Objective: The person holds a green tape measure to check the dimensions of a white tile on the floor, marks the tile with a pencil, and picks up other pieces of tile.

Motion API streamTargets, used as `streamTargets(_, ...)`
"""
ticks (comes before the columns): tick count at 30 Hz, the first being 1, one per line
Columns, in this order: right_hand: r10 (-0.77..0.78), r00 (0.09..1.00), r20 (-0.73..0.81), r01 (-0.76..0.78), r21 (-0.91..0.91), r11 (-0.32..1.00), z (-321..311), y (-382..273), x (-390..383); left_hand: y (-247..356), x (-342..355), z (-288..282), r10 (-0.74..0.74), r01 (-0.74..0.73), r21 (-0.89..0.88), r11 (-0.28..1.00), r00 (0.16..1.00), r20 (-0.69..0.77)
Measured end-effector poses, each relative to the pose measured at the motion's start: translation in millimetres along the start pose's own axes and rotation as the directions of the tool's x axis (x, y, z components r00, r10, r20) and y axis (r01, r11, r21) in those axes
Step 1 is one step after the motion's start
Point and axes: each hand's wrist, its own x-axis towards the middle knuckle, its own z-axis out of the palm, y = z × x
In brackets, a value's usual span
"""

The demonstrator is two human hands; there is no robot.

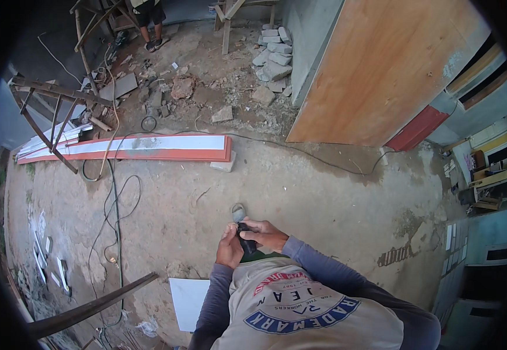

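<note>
The left hand (228, 249) and right hand (265, 236) both grasp a dark, elongated object (246, 240), held before the waist of the pale cloth shirt (335, 335); a grey, rounded shape (239, 213) shows just beyond, too small to identify; beneath spreads rough, stained concrete (323, 201); ahead to the left lie long, flat, red-edged boards (171, 143); rightward stands a broad, wood-grained panel (382, 76), near jagged grey blocks (275, 63).
</note>
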Motion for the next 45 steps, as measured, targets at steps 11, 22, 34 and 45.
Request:
streamTargets(11, -0.345, 0.883, -0.319, 0.131, -0.539, 0.832, -106, -179, 173, 140, 247, 99, 0.169, -0.118, 0.220, 0.968, 0.959, -0.227)
streamTargets(22, -0.378, 0.923, -0.076, 0.264, -0.589, 0.764, -280, -334, 335, 234, 441, 138, 0.258, -0.039, 0.465, 0.885, 0.871, -0.417)
streamTargets(34, -0.245, 0.959, 0.142, 0.283, -0.519, 0.806, -333, -474, 495, 316, 602, 222, 0.413, -0.133, 0.517, 0.846, 0.776, -0.476)
streamTargets(45, -0.038, 0.964, 0.263, 0.196, -0.610, 0.768, -328, -588, 802, 509, 789, 152, 0.903, -0.107, 0.943, 0.314, 0.341, -0.262)
